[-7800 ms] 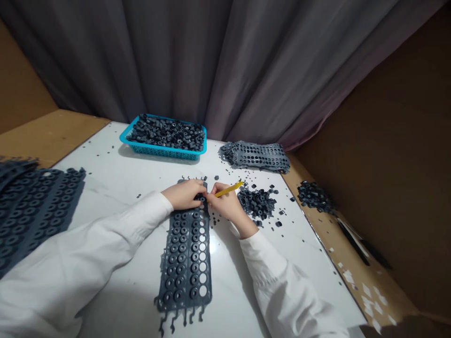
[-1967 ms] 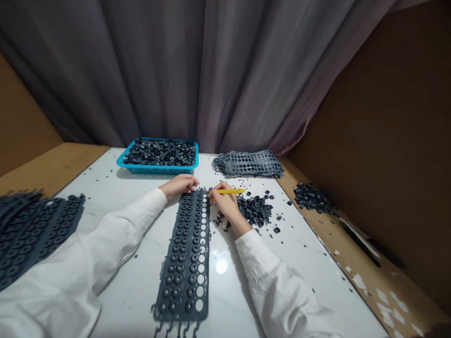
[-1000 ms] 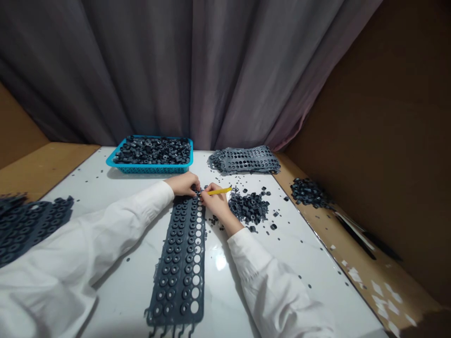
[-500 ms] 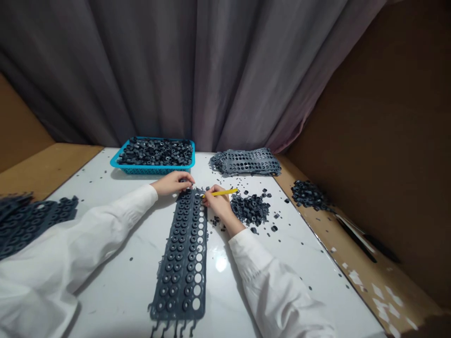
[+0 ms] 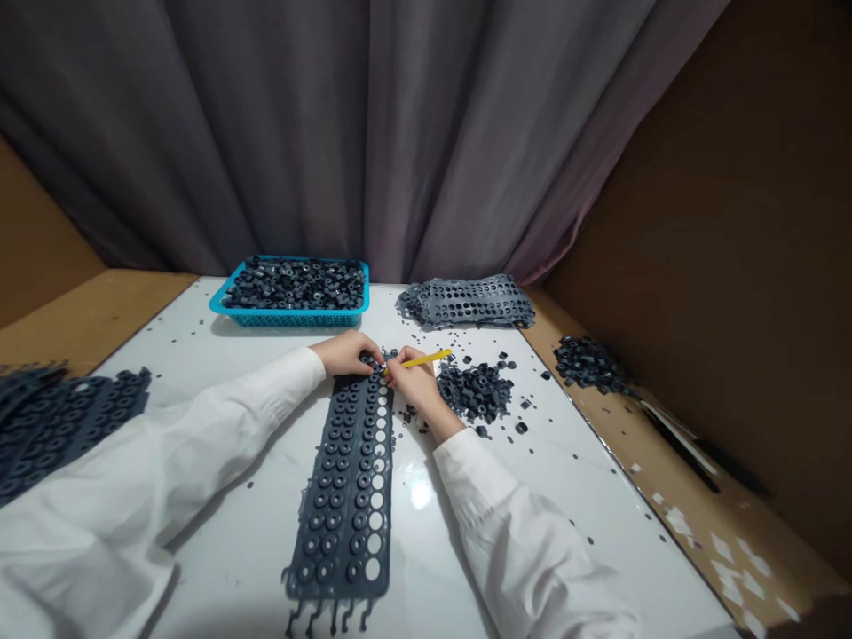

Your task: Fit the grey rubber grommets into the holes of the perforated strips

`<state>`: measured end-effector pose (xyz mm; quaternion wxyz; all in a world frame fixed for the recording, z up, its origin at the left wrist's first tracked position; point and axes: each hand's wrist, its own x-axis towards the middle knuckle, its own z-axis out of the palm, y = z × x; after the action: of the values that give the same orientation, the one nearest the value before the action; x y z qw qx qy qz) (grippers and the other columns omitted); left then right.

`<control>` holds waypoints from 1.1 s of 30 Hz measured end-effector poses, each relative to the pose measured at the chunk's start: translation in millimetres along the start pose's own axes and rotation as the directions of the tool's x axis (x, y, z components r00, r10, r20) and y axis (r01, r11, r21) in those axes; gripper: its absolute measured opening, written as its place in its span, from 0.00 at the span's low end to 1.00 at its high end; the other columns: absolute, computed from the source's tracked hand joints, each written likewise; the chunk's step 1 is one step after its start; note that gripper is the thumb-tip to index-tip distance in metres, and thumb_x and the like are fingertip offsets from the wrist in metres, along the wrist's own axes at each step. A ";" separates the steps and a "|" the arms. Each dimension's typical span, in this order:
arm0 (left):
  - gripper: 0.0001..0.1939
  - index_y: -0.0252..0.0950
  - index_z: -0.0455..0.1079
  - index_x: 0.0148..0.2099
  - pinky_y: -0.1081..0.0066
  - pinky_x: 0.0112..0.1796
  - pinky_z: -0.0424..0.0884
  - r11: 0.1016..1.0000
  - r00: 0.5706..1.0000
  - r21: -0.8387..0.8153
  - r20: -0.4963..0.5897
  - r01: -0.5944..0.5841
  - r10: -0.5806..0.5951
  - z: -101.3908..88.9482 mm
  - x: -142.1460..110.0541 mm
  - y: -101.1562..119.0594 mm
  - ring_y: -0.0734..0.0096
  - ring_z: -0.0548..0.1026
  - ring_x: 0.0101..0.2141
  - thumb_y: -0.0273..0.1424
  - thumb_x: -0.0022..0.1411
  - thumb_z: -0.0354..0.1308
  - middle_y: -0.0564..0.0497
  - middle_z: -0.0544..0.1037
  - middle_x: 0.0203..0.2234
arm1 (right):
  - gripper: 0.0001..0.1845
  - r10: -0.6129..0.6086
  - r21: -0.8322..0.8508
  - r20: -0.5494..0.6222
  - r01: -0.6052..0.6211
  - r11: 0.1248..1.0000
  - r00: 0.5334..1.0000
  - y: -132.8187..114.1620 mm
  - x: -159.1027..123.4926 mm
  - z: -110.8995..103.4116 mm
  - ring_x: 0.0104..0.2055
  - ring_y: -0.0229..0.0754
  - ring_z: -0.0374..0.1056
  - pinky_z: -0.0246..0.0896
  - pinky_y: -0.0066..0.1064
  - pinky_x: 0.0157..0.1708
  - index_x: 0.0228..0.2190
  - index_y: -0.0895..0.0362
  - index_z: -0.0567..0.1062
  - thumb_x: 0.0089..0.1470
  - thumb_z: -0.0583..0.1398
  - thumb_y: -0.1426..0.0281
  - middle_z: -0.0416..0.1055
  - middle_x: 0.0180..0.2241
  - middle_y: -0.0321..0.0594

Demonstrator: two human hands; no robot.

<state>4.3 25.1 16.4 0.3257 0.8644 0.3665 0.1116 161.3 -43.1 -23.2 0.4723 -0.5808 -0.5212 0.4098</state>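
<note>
A long dark grey rubber sheet (image 5: pixel 346 497) lies lengthwise before me, with rows of raised rings. Along its right edge runs a column of open holes, the white table showing through. My left hand (image 5: pixel 351 353) rests at the sheet's far end, fingers curled and fingertips close together by the last rings. What they pinch, if anything, is too small to make out. In my right hand (image 5: pixel 414 380) is a slim yellow pen-like tool (image 5: pixel 429 358), its tip down at the far end of the hole column, beside my left fingertips.
A blue basket (image 5: pixel 219 304) full of small dark rubber pieces stands at the back. Holed sheets (image 5: pixel 469 302) are stacked right of it. Loose pieces are heaped (image 5: pixel 480 392) by my right hand and farther right (image 5: pixel 589 364). More ringed sheets (image 5: pixel 73 422) lie at left.
My left hand has moved right across the sheet's far end, to beside the yellow tool's tip. The right hand and its tool stay nearly in place.
</note>
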 end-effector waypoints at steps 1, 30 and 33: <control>0.12 0.37 0.77 0.34 0.75 0.34 0.63 1.000 1.000 -0.024 0.012 0.007 -0.006 -0.8 0.7 -1.1 0.68 0.72 0.31 0.26 0.42 0.61 0.53 0.79 0.26 | 0.07 0.001 -0.001 -0.001 -0.001 1.000 1.000 0.8 0.4 0.1 0.16 0.34 0.61 0.54 0.23 0.18 0.18 0.55 0.61 0.41 0.55 0.69 0.63 0.12 0.29; 0.13 0.33 0.74 0.33 0.75 0.25 0.58 0.983 0.992 -0.129 0.023 0.127 -0.125 -8.1 -3.6 -6.9 0.75 0.64 0.21 0.33 0.42 0.63 0.55 0.69 0.18 | 0.07 0.038 -0.007 -0.016 -0.038 0.999 0.999 -0.9 2.7 0.9 0.16 0.35 0.63 0.55 0.24 0.18 0.17 0.54 0.60 0.39 0.55 0.70 0.62 0.11 0.27; 0.08 0.34 0.73 0.29 0.75 0.27 0.59 0.992 0.999 0.128 0.041 -0.019 0.013 -3.4 -3.3 -4.7 0.74 0.66 0.23 0.31 0.43 0.61 0.54 0.70 0.20 | 0.07 0.037 -0.002 -0.016 -0.038 0.999 0.999 0.3 3.5 1.1 0.16 0.34 0.63 0.55 0.24 0.18 0.17 0.54 0.60 0.39 0.55 0.70 0.62 0.11 0.27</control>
<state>-2.1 26.8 16.2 0.2757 0.8886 0.3593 0.0728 160.7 -39.5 -23.7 0.4680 -0.5941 -0.5069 0.4135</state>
